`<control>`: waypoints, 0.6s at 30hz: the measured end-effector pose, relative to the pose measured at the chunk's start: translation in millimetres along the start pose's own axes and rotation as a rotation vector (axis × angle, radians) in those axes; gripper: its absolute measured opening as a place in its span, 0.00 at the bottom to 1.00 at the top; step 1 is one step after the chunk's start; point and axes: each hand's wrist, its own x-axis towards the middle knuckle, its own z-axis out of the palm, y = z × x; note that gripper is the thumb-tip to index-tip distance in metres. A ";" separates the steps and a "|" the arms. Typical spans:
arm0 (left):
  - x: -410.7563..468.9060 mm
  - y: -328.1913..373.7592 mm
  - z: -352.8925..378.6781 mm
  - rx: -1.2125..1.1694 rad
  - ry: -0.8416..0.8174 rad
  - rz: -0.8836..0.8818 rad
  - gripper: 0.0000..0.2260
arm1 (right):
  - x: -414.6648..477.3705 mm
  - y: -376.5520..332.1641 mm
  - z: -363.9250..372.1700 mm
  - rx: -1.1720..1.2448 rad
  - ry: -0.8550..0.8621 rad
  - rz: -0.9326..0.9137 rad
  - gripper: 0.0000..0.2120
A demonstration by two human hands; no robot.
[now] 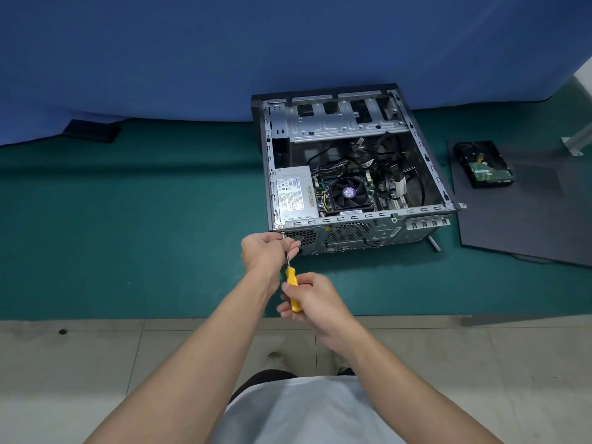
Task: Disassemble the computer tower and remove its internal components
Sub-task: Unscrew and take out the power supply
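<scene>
Head cam: computer tower point(352, 174) lies open on the table point(128, 219), its rear corner screw point(283, 233) right at my left hand point(266, 251), whose grip pinches the screwdriver point(292, 277) shaft. Just behind it, my right hand point(312, 299) wraps the yellow handle. Both forearms reach forward. I'd hold the tip square, push in, turn slow.

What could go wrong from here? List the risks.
1. The screwdriver tip could slip off the rear screw and jab the left hand pinching the shaft beside it.
2. The freed screw may drop onto the green mat and get lost.
3. The power supply cables look connected; yanking could strain them.
</scene>
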 end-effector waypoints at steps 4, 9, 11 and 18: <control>-0.1 -0.7 -2.3 -0.109 -0.092 -0.052 0.06 | -2.3 -1.8 -3.8 0.240 -0.187 0.112 0.06; 1.8 -4.5 -2.9 0.226 0.078 0.091 0.06 | 2.3 1.6 5.7 0.008 0.126 0.001 0.06; 1.6 -3.4 -1.2 0.299 0.096 0.127 0.09 | 3.0 3.5 6.8 -0.046 0.180 -0.018 0.08; 1.4 -1.0 -3.4 0.051 -0.040 0.024 0.08 | 0.5 1.0 4.2 0.250 -0.081 0.081 0.07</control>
